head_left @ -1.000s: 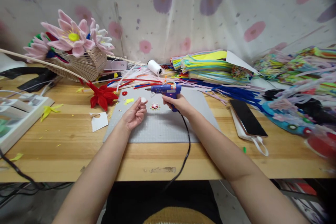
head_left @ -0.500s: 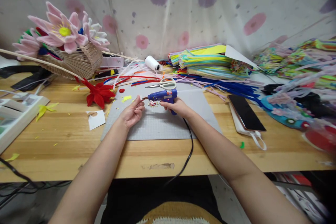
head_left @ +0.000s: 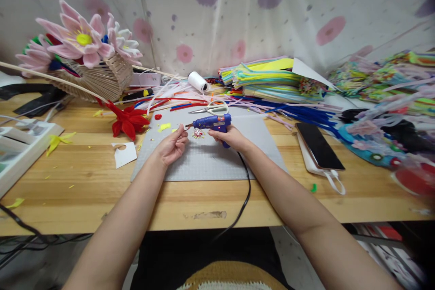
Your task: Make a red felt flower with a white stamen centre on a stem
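My right hand point(head_left: 229, 137) is wrapped round the handle of a blue glue gun point(head_left: 212, 122), its nozzle pointing left. Close to the nozzle tip, my left hand point(head_left: 172, 146) is closed in a pinch on something thin and small that I cannot make out. Between the hands, a small round piece with red, white and yellow bits point(head_left: 198, 132) shows below the gun, over the grey cutting mat point(head_left: 204, 167). Scissors with pale handles point(head_left: 217, 108) lie just behind the gun. Yellow scraps point(head_left: 164, 127) are on the mat's left part.
A red fuzzy flower point(head_left: 128, 120) and a woven basket with pink flowers point(head_left: 98, 79) stand left. Pipe cleaner bundles point(head_left: 272, 84) and a white thread spool point(head_left: 197, 81) are behind. A phone point(head_left: 320, 146) lies right. The gun's black cable point(head_left: 247, 190) crosses the front edge.
The glue gun and my right hand have shifted very slightly right, and the nozzle shows a little apart from my left fingertips. Both hands keep their grips.
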A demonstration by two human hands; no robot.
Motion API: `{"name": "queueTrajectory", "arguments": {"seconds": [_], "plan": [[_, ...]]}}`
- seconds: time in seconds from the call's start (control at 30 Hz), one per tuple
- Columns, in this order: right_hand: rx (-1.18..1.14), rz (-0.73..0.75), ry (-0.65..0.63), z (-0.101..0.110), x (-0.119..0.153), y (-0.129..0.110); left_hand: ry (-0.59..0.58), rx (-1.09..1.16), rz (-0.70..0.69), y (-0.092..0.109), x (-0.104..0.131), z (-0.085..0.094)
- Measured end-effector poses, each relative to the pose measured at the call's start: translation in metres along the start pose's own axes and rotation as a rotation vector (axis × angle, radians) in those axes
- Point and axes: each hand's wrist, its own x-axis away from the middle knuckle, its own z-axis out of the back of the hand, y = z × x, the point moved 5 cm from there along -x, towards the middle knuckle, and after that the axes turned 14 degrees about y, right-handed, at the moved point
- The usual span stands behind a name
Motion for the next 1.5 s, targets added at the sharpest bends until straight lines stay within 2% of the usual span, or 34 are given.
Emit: {"name": "queueTrajectory", "arguments": {"seconds": [0.3,0.53,0.77,0.93,1.27,1.5], "plan": [[0.004,-0.001,0.035,0.0007,-0.0014,0.0003,-0.019,-0.012,-0.005,0.0008,0.0006,0.0001],[0.012,-0.002,-0.018,0.0026,0.0006,-0.0018,0.006,0.012,0.016,0.0004,-0.0014,0.0020],[0.016,0.011,0.019,0.0032,-0.0016,-0.0016,-0.005,0.025,0.033,-0.0012,-0.0002,0.0005],[0.020,0.004,-0.018,0.0035,-0.0002,-0.0020,0.027,0.049,0.054,-0.0020,0.0002,0.0012],[0.017,-0.007,-0.008,0.0017,0.0021,-0.0071,-0.037,0.014,0.025,-0.0006,-0.0023,0.0018],[0.027,-0.002,-0.017,0.0011,0.0042,-0.0090,-0.029,0.035,0.042,-0.0007,-0.0013,0.0004]]}}
